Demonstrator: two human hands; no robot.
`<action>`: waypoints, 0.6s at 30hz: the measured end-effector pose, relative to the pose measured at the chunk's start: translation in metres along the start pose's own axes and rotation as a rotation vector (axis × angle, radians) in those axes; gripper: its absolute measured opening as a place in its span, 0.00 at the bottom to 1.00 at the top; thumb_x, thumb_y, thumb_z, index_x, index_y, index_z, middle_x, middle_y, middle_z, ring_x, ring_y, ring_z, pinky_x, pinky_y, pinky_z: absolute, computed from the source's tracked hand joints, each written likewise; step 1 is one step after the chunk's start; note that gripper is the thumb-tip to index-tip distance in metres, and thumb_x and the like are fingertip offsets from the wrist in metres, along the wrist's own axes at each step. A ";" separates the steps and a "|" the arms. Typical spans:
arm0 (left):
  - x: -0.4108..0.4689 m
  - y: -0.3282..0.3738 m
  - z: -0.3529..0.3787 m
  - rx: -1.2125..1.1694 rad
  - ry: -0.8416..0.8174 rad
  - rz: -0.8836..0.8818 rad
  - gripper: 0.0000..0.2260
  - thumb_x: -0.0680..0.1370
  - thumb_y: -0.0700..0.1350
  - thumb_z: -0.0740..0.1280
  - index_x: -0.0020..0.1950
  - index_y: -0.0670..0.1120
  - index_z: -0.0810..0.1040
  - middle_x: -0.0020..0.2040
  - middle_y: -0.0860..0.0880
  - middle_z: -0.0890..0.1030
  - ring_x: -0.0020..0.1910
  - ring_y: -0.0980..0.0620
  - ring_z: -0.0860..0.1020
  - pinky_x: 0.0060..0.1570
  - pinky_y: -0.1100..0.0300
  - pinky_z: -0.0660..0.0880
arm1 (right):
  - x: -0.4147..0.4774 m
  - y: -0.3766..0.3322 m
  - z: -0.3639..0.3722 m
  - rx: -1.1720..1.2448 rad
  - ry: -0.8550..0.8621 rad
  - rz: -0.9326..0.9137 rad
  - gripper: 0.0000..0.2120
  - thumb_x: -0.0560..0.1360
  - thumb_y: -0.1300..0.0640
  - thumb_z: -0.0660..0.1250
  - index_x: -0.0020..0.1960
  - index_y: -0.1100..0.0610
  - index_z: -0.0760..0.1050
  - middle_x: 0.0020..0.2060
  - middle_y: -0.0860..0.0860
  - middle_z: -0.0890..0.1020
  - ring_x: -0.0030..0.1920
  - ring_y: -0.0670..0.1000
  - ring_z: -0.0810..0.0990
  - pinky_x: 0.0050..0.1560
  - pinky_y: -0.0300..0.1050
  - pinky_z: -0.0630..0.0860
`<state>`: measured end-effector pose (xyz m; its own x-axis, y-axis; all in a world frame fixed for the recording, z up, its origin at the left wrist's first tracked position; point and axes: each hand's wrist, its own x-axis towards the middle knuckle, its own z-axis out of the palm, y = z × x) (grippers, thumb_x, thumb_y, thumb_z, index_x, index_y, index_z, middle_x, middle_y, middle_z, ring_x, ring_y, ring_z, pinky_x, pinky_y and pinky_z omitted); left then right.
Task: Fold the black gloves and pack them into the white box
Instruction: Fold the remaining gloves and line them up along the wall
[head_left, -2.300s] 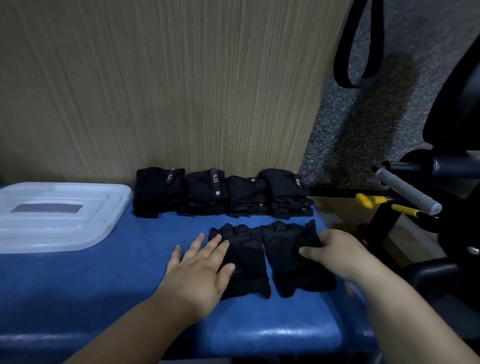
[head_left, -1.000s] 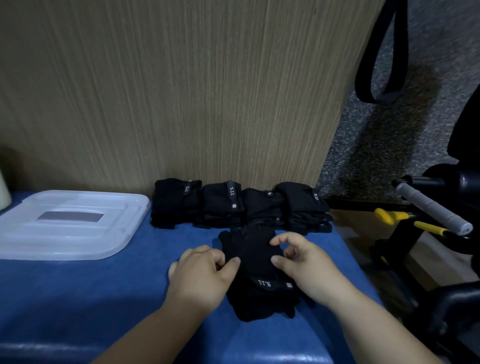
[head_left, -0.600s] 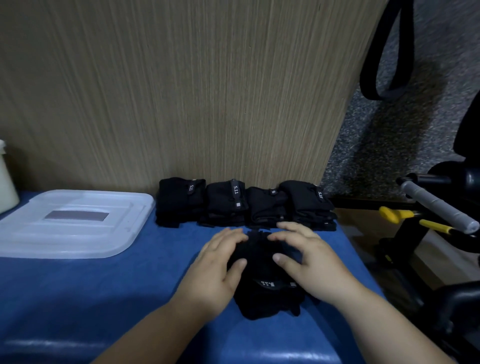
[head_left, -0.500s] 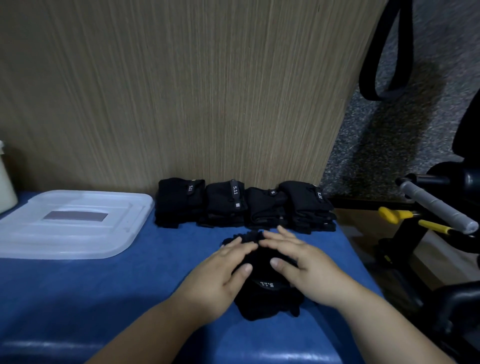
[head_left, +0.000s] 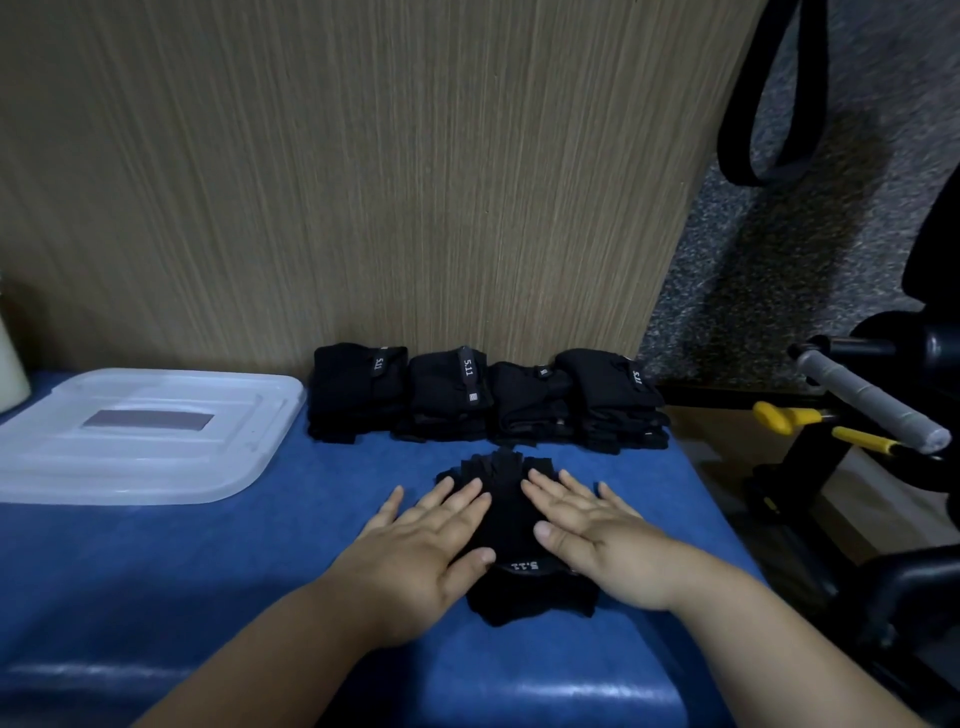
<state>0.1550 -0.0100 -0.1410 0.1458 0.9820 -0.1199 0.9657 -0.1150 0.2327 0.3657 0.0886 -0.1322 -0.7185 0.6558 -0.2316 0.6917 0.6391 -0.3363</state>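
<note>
The left hand (head_left: 415, 545) and right hand (head_left: 597, 540) press flat, fingers spread, on the stacked gloves (head_left: 511, 512) beneath. Probably flattening them before folding.

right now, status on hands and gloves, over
Left hand and right hand press flat on the glove pair. White box off to the left. Four folded piles behind, nothing blocking.

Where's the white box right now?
In the head view, the white box sits on the left of the blue surface, just left of the row of folded gloves along the wooden wall.
</note>
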 end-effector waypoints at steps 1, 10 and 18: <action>-0.001 -0.001 0.000 -0.006 0.007 -0.001 0.38 0.68 0.70 0.34 0.77 0.59 0.39 0.75 0.64 0.37 0.71 0.65 0.32 0.72 0.55 0.30 | 0.000 0.002 0.001 -0.007 0.007 0.005 0.26 0.81 0.41 0.44 0.77 0.41 0.43 0.71 0.31 0.42 0.72 0.37 0.35 0.74 0.45 0.34; -0.007 -0.010 -0.002 -0.062 0.041 -0.010 0.43 0.62 0.71 0.32 0.77 0.59 0.41 0.72 0.66 0.37 0.73 0.64 0.34 0.72 0.59 0.32 | -0.013 0.016 -0.002 -0.066 0.168 -0.004 0.23 0.83 0.48 0.50 0.77 0.44 0.52 0.75 0.37 0.49 0.76 0.42 0.43 0.75 0.40 0.42; -0.013 -0.013 -0.012 -0.311 0.277 0.138 0.28 0.74 0.43 0.65 0.71 0.61 0.65 0.69 0.69 0.61 0.71 0.69 0.54 0.70 0.73 0.51 | -0.028 0.020 -0.010 0.069 0.351 -0.078 0.26 0.74 0.58 0.69 0.65 0.35 0.69 0.65 0.31 0.65 0.69 0.35 0.61 0.70 0.32 0.58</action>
<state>0.1382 -0.0190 -0.1307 0.1648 0.9687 0.1858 0.8246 -0.2387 0.5129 0.4005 0.0873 -0.1235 -0.6924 0.7114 0.1204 0.6205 0.6723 -0.4038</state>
